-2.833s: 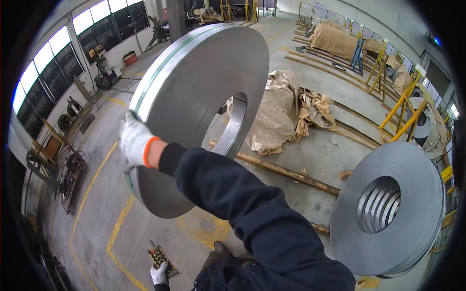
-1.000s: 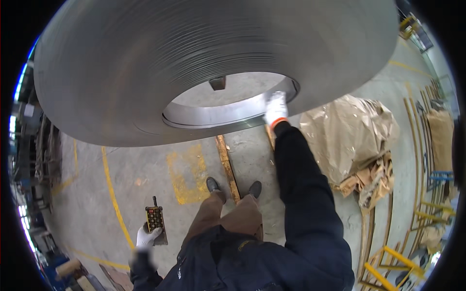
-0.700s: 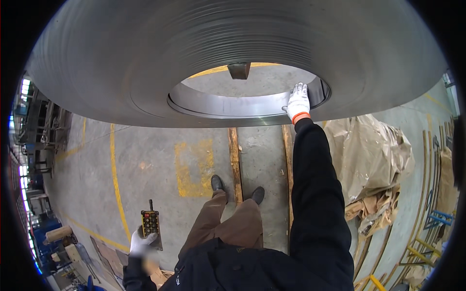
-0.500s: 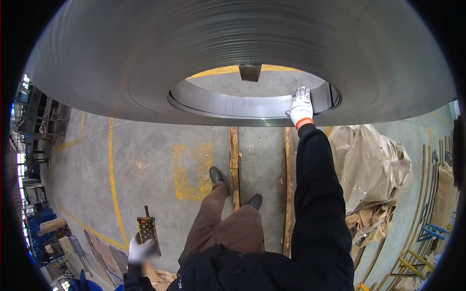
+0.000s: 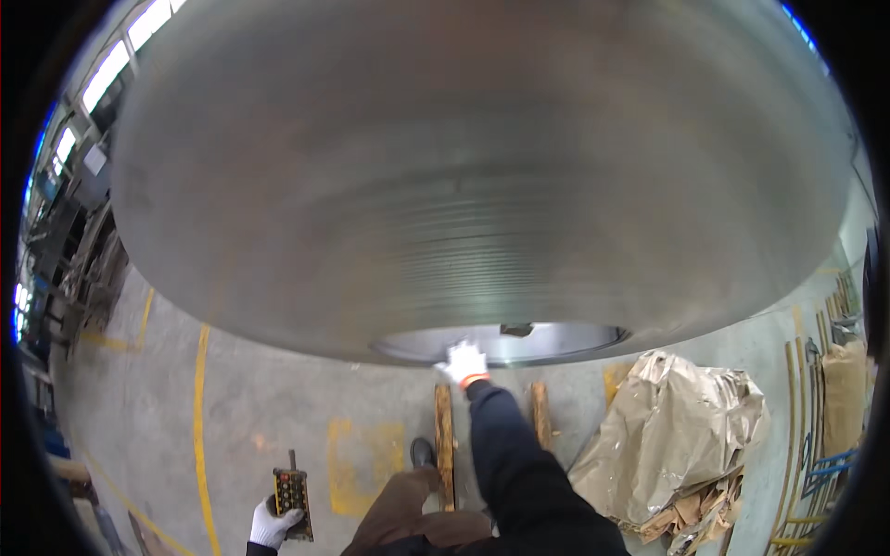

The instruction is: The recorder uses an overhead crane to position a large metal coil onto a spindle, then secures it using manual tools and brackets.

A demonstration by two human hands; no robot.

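Observation:
A huge steel coil [image 5: 482, 222] fills the upper view, its flat grey side toward me. My right hand [image 5: 463, 361], in a white glove with an orange cuff, reaches to the lower rim of the coil's central hole. Its fingers look stretched out and slightly blurred, laid over the rim with nothing gripped. Inside the hole shows a dark block [image 5: 516, 329]. Low at the left, my left hand [image 5: 271, 525], also gloved in white, is closed around a black and yellow crane remote control [image 5: 292, 500] with several buttons and a short antenna, thumb over its face.
Two wooden beams [image 5: 445, 445] lie on the concrete floor below the coil, one by my foot. To the right sits a bundle under crumpled tan wrapping [image 5: 672, 435]. Yellow lines [image 5: 199, 426] mark the floor at left. Racks and machinery [image 5: 79, 259] stand far left; long bars lean far right.
My view has tilted up, so the coil fills more of it and its hole sits lower. My right hand has shifted left along the hole's rim. The left hand keeps the remote.

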